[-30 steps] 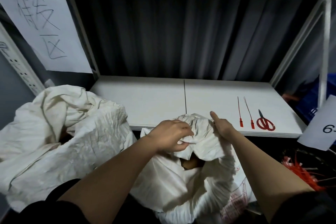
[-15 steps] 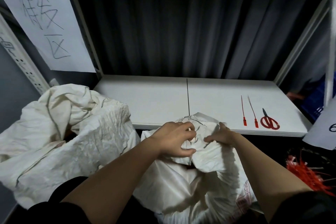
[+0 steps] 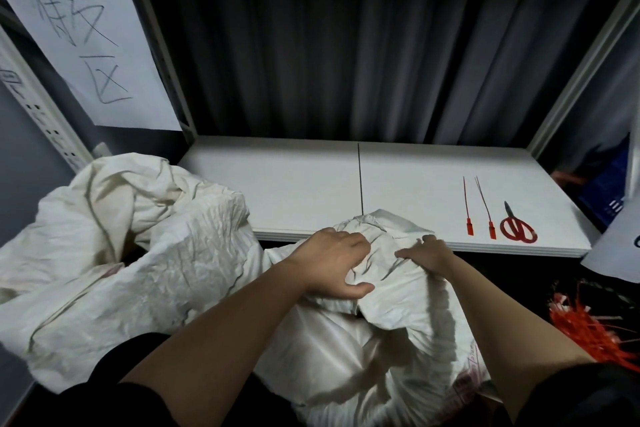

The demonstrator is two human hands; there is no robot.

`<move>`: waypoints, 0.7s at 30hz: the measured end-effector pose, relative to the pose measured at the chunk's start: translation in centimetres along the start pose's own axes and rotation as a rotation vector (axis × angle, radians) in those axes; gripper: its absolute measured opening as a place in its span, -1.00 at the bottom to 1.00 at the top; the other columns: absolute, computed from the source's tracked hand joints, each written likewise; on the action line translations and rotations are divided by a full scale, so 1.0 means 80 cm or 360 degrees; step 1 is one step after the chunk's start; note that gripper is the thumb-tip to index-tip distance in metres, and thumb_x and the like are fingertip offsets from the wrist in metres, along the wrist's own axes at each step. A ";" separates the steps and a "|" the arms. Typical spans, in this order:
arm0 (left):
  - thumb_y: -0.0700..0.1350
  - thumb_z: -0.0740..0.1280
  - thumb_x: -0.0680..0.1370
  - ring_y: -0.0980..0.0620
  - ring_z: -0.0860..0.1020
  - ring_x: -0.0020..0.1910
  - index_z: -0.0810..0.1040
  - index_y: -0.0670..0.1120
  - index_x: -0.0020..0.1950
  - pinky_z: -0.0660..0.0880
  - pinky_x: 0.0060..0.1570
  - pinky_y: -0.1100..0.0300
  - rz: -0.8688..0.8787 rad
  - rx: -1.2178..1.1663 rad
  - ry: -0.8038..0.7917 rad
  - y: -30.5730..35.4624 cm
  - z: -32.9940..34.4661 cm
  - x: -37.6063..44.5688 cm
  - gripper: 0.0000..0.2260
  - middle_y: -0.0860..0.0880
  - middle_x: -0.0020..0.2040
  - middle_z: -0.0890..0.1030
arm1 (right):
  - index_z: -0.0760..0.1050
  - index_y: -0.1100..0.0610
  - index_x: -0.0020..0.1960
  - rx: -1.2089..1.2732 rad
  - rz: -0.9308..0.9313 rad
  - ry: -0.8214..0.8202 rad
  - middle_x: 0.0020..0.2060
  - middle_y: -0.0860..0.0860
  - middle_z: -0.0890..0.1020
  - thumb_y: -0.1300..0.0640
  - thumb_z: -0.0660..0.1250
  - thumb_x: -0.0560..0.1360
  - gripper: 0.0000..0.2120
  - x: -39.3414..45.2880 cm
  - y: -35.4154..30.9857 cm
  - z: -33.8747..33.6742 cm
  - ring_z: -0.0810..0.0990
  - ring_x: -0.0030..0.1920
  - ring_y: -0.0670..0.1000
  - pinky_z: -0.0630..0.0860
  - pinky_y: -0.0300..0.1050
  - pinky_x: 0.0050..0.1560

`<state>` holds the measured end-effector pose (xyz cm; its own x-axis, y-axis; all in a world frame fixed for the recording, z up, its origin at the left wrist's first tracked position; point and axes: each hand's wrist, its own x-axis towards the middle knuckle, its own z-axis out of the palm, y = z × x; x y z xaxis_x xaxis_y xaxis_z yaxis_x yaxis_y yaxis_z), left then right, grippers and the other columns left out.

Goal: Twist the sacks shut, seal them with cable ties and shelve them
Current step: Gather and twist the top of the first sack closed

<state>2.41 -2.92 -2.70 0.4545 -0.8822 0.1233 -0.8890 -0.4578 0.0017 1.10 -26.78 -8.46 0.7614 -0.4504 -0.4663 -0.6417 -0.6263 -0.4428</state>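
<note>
Sack (image 3: 381,340): white, at 6 o'clock, below the shelf (image 3: 294,191) edge.
Left hand (image 3: 332,263): fingers curled, gripping its bunched top.
Right hand (image 3: 427,253): fingers curled, gripping the top too.
Cable ties (image 3: 479,208): red, at 3 o'clock.

A white shelf board (image 3: 294,184) runs just beyond both hands, a thin dark seam splitting it above the left hand (image 3: 334,262). Beyond and to the right of the right hand (image 3: 427,253) lie two red cable ties (image 3: 479,206), side by side with their heads toward the front edge. Red-handled scissors (image 3: 517,225) lie just right of them, blades pointing away.
</note>
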 end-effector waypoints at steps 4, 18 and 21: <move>0.35 0.07 0.38 0.04 0.40 0.31 0.36 0.02 0.33 0.18 0.30 0.11 -0.0192 -0.0108 -0.0082 -0.004 0.011 -0.001 -0.37 0.04 0.31 0.46 | 0.51 0.08 -0.07 -0.0132 -0.0104 0.0056 -0.07 0.04 0.65 -0.21 0.40 0.33 -0.61 -0.005 -0.010 -0.008 0.56 0.13 0.16 0.46 0.03 0.20; 0.22 0.11 0.60 0.05 0.10 0.52 0.08 0.11 0.55 0.12 0.42 0.12 -0.0378 -0.0358 -0.0343 0.015 -0.005 0.010 -0.45 0.08 0.57 0.09 | 0.47 0.14 0.13 0.0080 -0.1121 0.0794 -0.14 0.12 0.61 0.12 0.24 0.55 -0.81 -0.119 -0.094 -0.054 0.50 0.01 0.17 0.32 -0.03 -0.04; 0.19 0.08 0.61 0.08 0.30 0.41 0.29 0.12 0.46 0.32 0.27 0.14 -0.0423 -0.0450 -0.0199 0.013 -0.033 0.009 -0.57 0.11 0.49 0.29 | 0.47 0.10 0.15 -0.0087 -0.1349 0.0944 -0.09 0.05 0.58 0.18 0.27 0.51 -0.79 -0.134 -0.099 -0.059 0.48 0.02 0.12 0.31 -0.08 -0.10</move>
<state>1.63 -3.76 0.01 0.6583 -0.7517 -0.0401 -0.7117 -0.6389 0.2921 -1.54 -20.03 3.64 0.8938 -0.0800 0.4413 0.1201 -0.9053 -0.4073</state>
